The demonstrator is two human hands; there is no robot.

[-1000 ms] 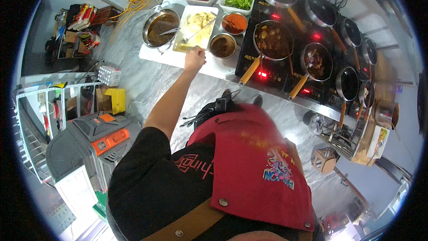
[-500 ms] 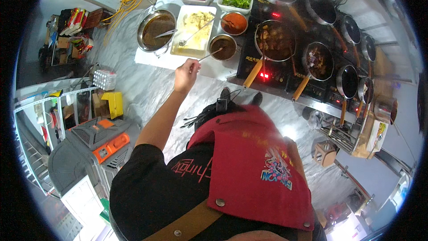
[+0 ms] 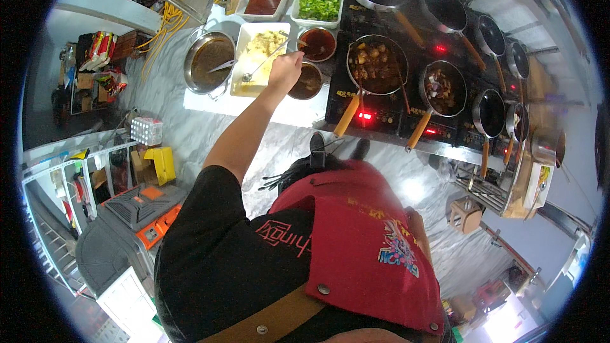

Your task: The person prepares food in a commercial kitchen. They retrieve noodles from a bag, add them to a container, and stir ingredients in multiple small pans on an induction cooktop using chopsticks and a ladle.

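The left hand (image 3: 284,71) hung over crowded trays: a white dish (image 3: 257,57) to its left, two brown bowls (image 3: 316,43) just beside it. Pan handles (image 3: 346,117) jutted off the cooktop (image 3: 381,111) toward the person. The marble counter (image 3: 190,133) nearer the body lay open.

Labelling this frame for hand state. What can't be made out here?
- Right hand: not seen in the head view; the red apron and torso fill the place where it would be.
- Left hand: its grip on the thin handle is too small to judge, and so is the tool's tip over the small brown bowl.
- Farthest pans: contents too small and bent by the fisheye rim.
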